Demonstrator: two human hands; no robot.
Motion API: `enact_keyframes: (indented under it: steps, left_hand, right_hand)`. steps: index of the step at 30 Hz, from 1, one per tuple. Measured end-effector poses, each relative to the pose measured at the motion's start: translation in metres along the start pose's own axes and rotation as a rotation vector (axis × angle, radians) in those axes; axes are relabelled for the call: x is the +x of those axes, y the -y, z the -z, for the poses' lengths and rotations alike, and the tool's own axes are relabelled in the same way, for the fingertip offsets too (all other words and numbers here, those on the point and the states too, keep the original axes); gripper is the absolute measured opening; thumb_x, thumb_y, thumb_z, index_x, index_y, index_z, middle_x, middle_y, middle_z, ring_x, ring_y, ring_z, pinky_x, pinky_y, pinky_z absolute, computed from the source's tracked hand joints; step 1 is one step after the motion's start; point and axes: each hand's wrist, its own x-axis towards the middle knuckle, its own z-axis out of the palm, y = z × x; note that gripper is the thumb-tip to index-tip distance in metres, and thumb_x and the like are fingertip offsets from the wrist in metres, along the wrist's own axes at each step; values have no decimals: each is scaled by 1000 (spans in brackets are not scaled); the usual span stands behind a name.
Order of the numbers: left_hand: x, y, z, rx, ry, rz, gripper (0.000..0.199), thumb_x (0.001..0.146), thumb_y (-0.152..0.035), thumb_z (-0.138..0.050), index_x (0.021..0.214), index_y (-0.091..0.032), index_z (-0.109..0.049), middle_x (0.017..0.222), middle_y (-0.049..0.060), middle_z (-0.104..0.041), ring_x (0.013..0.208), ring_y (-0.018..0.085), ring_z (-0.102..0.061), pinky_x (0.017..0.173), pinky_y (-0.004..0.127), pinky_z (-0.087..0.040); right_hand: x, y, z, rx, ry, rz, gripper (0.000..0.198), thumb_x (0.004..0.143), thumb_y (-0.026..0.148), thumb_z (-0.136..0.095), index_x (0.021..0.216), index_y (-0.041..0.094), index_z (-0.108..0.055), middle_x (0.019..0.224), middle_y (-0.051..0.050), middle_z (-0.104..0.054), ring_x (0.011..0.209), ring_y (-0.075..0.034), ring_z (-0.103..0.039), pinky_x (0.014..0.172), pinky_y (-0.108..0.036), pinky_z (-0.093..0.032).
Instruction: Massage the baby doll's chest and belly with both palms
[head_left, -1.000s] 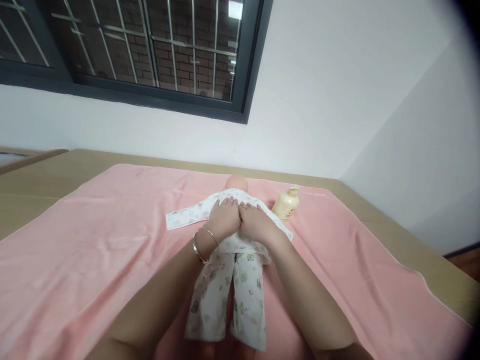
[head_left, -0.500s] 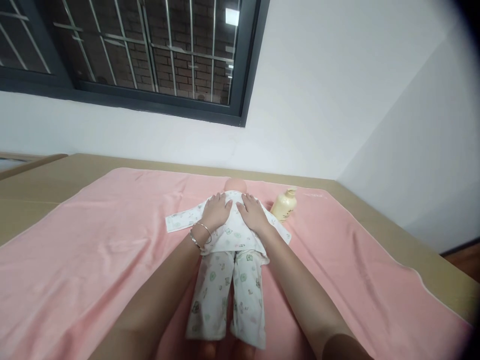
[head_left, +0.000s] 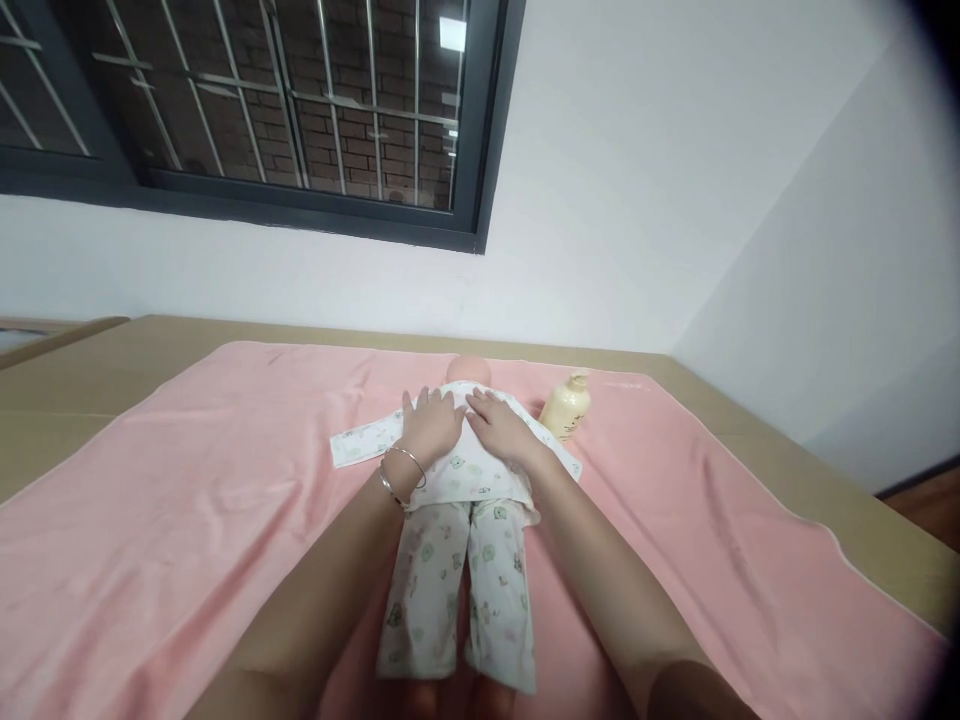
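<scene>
A baby doll (head_left: 469,370) in white printed pyjamas lies stretched out on a pink blanket (head_left: 247,470), its head at the far end. My left hand (head_left: 433,425) rests flat on the left of the pyjama top (head_left: 472,480), fingers spread. On the upper right of the same top lies my right hand (head_left: 501,425), also flat with its fingers extended. The fingertips of both hands come close together near the middle. Printed pyjama trousers (head_left: 427,590) cover the legs. Two thin bangles circle my left wrist.
A cream pump bottle (head_left: 566,408) stands tilted on the blanket, right of the doll's shoulder. The blanket covers a tan surface (head_left: 97,375) against a white wall (head_left: 600,180). A dark-framed barred window (head_left: 300,110) is above.
My right hand has shifted left towards the middle of the doll's top, its fingers turned inward. My left hand stays in nearly the same place with its fingers spread wider.
</scene>
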Motion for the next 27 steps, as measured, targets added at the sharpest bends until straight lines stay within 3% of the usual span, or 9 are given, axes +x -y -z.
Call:
enact_keyframes:
  steps: [5,10,13,17,21,24,27]
  left_hand:
    - [18,20,-20,-200,33,129,68,98,-57,-14,150,-17,-34,161,13,-28,150,29,-21,118,64,-12]
    - [14,13,-10,-109,80,181,67,98,-53,-16,153,-18,-31,163,10,-21,151,34,-12,118,64,-11]
    - [4,1,2,-20,113,79,60,97,-41,-26,153,-19,-30,164,8,-20,151,35,-10,118,64,-9]
    - [-10,-11,15,-9,213,-127,57,92,-28,-40,149,-22,-38,161,8,-29,150,31,-19,119,59,-14]
    - [-6,-8,14,-69,182,-164,46,95,-30,-37,137,-18,-50,153,14,-43,144,29,-35,117,53,-25]
    - [8,4,-1,-141,99,-110,51,100,-39,-24,141,-15,-45,156,15,-37,146,27,-30,118,52,-23]
    - [20,14,-21,-195,15,-54,58,101,-46,-21,149,-16,-33,161,14,-27,150,26,-20,120,53,-16]
  right_hand:
    - [13,-27,-15,1,-122,-122,61,102,51,-27,152,17,-35,159,-10,-30,149,-23,-23,121,-46,-10]
    - [5,-10,-8,-126,-88,-185,61,103,47,-23,151,12,-34,158,-17,-32,147,-30,-25,118,-50,-17]
    - [-10,13,3,-225,-1,-149,58,102,40,-27,152,10,-32,155,-21,-35,144,-33,-33,115,-50,-23]
    - [-28,35,18,-304,132,24,60,97,29,-38,153,9,-30,157,-19,-32,142,-36,-34,113,-47,-28]
    - [-25,28,23,-234,110,99,52,98,27,-35,147,12,-43,152,-15,-43,139,-31,-41,112,-42,-32]
    - [-10,12,13,-147,37,57,50,101,33,-29,144,14,-47,154,-14,-40,143,-29,-36,116,-42,-27]
    - [3,-1,-4,-86,-69,-58,55,103,41,-24,148,16,-41,158,-13,-32,147,-31,-27,118,-49,-21]
